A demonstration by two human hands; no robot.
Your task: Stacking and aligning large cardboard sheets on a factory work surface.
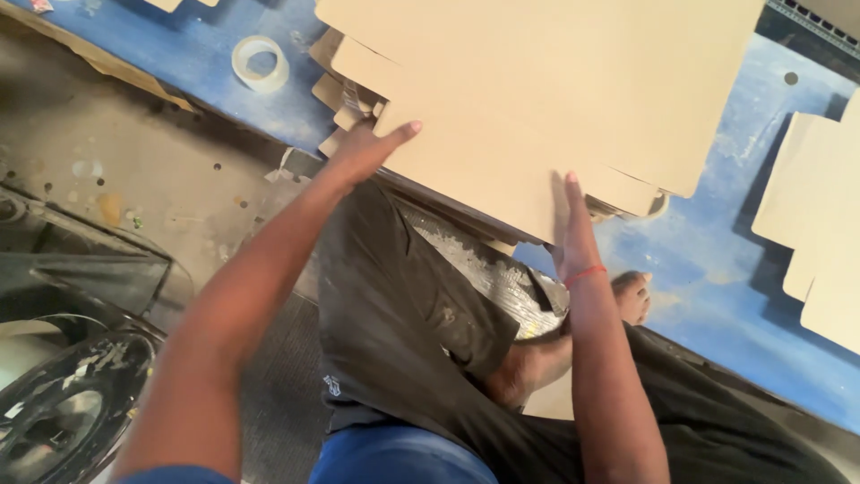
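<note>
A stack of flat tan cardboard sheets (537,81) lies on a blue work surface (717,269) in front of me. My left hand (363,151) rests flat against the stack's left edge, fingers stretched and together. At the stack's near edge, my right hand (573,233), with a red thread around the wrist, presses flat on the top sheet. Neither hand closes around anything. Smaller cut cardboard pieces (345,94) poke out beneath the stack at the left.
A roll of clear tape (260,63) lies on the blue surface at the upper left. More cardboard sheets (820,224) lie at the right. Grey floor and a dark round object (63,403) are at the left. My legs in dark trousers and a bare foot (632,296) are below.
</note>
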